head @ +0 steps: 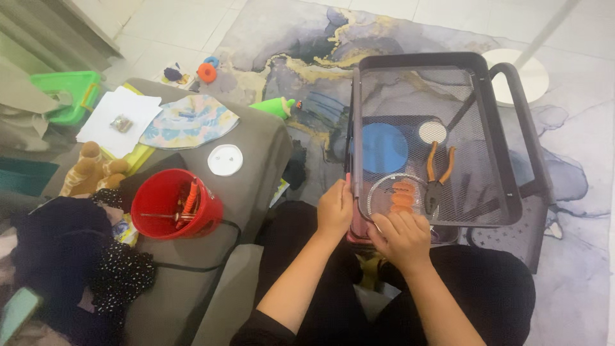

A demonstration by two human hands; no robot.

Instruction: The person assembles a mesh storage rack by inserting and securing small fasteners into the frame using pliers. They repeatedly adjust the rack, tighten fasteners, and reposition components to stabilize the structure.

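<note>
Where hands (371, 221) meet, clear lid (398, 195) touches right fingertips (392, 221).

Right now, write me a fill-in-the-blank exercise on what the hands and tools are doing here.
1. The pliers with orange handles lie in the mesh ____.
2. The right hand touches a clear round ____ holding orange pieces.
3. The left hand grips the tray's near ____.
4. The bucket on the sofa is ____.

Missing words: tray; container; corner; red

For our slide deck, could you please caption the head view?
Both hands, left hand and right hand, at a mesh cart tray holding orange-handled pliers.
</note>
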